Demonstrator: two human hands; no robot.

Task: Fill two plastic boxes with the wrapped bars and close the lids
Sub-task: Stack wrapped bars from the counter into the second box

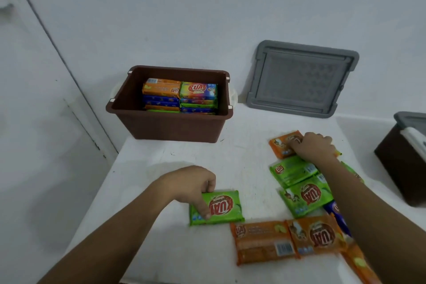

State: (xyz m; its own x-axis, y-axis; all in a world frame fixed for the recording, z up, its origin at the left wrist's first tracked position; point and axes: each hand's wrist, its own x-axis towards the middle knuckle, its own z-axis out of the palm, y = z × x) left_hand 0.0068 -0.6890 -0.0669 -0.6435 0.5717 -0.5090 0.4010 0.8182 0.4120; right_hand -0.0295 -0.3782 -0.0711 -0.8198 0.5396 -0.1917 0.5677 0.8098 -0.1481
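Note:
An open brown plastic box (166, 125) stands at the back of the white table, with several wrapped bars (179, 95) stacked inside. Its grey lid (302, 78) leans against the wall to the right. My left hand (193, 183) grips a green wrapped bar (227, 207) lying on the table near the front. My right hand (314, 146) rests with closed fingers on an orange wrapped bar (280, 145) at the far end of a loose pile. More green bars (297, 182), orange bars (290, 240) and a blue one lie under and beside my right forearm.
A second dark box (401, 168) with a grey lid (412, 120) on it and a white latch stands at the right edge. The wall runs close behind the box. The table's left edge (101, 182) drops off beside my left arm.

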